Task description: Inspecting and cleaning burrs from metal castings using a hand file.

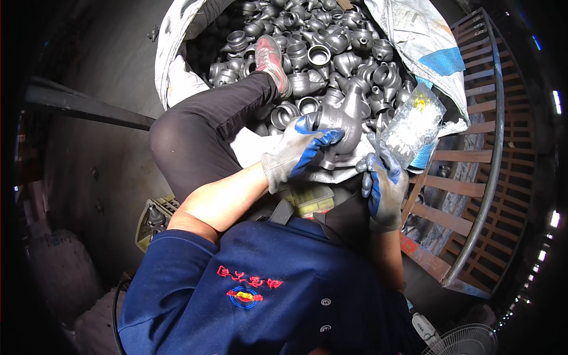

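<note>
Over the sack [170, 59], steady the casting [343, 127] your left hand [300, 148] grips; your right hand [386, 183] has curled fingers, hold unclear

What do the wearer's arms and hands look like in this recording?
The left-hand grip and right-hand grip wear matching grey gloves with blue-coated areas and dark smudges. Both forearms are bare above the cuffs. The left sleeve is short, plain and navy.

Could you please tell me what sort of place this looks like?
Probably a factory or foundry workshop: a big white sack full of grey metal-looking fittings, a barred frame beside it, and a gloved left hand holding a larger fitting.
</note>
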The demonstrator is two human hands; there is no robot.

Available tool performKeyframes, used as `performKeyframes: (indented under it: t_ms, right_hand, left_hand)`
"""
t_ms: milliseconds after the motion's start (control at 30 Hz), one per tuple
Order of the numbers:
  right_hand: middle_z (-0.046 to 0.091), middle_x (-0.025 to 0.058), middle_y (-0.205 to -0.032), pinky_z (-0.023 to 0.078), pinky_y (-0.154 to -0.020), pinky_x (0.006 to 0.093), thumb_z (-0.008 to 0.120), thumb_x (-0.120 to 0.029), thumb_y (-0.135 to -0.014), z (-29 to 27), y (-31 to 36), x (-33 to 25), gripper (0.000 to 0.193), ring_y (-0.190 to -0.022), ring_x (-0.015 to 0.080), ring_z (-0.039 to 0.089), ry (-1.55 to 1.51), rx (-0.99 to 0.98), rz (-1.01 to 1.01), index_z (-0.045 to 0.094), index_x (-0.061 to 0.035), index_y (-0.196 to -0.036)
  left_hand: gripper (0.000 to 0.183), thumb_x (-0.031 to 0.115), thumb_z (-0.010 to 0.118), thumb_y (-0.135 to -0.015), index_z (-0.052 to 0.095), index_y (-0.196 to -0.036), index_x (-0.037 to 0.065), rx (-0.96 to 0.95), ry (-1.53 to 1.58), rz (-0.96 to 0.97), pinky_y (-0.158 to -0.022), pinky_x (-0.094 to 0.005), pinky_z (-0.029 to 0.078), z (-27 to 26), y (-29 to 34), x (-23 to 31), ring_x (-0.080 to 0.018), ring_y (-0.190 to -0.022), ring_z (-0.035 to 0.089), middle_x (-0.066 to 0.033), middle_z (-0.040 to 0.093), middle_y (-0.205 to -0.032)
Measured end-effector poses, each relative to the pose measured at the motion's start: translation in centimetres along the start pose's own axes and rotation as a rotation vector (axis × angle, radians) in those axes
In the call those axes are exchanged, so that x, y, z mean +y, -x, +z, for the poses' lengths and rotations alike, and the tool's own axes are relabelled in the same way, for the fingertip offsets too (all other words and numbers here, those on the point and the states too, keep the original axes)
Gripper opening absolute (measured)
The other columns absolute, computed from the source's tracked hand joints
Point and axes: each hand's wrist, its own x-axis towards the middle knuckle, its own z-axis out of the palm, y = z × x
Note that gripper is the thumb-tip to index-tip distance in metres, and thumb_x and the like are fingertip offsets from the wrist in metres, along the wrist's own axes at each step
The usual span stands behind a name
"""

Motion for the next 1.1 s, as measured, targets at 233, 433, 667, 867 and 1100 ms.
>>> performKeyframes:
  t_ms: [233,433,667,867,1100]
  right_hand:
    - [0.06,0.0029,-0.072,0.03,-0.041,0.0145,0.056,-0.003,-0.085,0.2,0.2,-0.5,0.04,-0.047,-0.0009,0.04,0.039,-0.028,0.018,0.048,0.0028,-0.125]
    - [0.061,0.0043,-0.072,0.031,-0.042,0.0148,0.056,-0.002,-0.084,-0.5,-0.1,0.2,0.04,-0.047,0.0001,0.041,0.048,-0.013,0.003,0.05,0.0032,-0.123]
    - [0.062,0.0054,-0.074,0.032,-0.042,0.015,0.055,-0.002,-0.084,-0.4,0.0,0.1,0.038,-0.048,0.0009,0.042,0.048,-0.022,-0.019,0.05,0.0033,-0.122]
    - [0.061,0.0041,-0.074,0.031,-0.041,0.0154,0.056,-0.002,-0.084,-0.7,-0.1,0.4,0.04,-0.047,0.001,0.041,0.044,-0.019,-0.019,0.049,0.0032,-0.123]
    - [0.06,0.0029,-0.078,0.031,-0.043,0.0134,0.053,-0.007,-0.085,-1.6,-0.1,-0.5,0.037,-0.05,0.0003,0.044,0.082,-0.026,0.01,0.049,0.0048,-0.12]
  left_hand:
    - [0.029,0.003,0.066,-0.076,0.058,-0.104,0.001,-0.004,-0.015,0.026,-0.077,-0.0273,0.049,-0.3,-0.3,-0.4,-0.0123,-0.085,0.06,-0.0053,0.063,-0.094]
    - [0.023,0.002,0.063,-0.079,0.059,-0.102,0.001,-0.004,-0.069,0.086,-0.072,-0.0245,0.051,0.2,0.0,-0.1,-0.0122,-0.081,0.061,-0.0056,0.063,-0.089]
    - [0.012,0.008,0.057,-0.083,0.063,-0.091,0.0,0.017,-0.163,0.123,-0.075,-0.0273,0.049,-0.8,-0.1,-0.5,-0.0131,-0.081,0.061,-0.0062,0.064,-0.084]
    - [0.026,0.001,0.063,-0.078,0.058,-0.104,0.003,0.101,0.083,-0.141,-0.068,-0.0239,0.051,0.4,0.4,0.3,-0.0122,-0.077,0.061,-0.0055,0.063,-0.09]
    - [0.026,0.0,0.065,-0.077,0.058,-0.101,0.002,-0.028,-0.009,-0.02,-0.063,-0.0222,0.051,0.1,0.3,0.3,-0.0097,-0.072,0.06,-0.0049,0.063,-0.087]
